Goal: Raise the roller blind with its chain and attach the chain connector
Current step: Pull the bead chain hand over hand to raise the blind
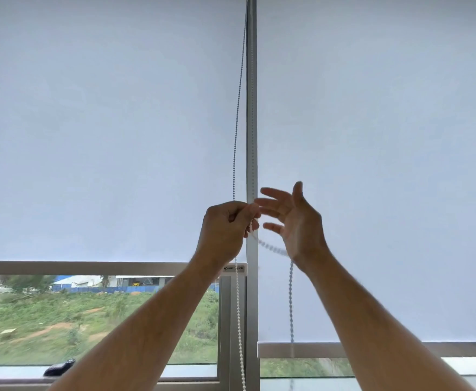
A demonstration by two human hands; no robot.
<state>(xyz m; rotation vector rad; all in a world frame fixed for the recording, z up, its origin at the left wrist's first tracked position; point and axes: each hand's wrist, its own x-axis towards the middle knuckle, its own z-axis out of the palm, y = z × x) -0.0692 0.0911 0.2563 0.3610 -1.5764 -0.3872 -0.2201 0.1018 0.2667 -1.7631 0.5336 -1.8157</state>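
With the left hand (225, 230) fingers clamped on the white beaded plastic chain (239, 320) and the right hand (293, 221) fingers spread apart, pull straight down, steadily.

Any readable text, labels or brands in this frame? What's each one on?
One text only: a small dark logo and wordmark on the white end cap of the left blind's bottom bar, partly behind the left hand's wrist. Too small and blurred to read with confidence.
Nothing legible on the chain, the blinds, the window frame or the distant buildings.
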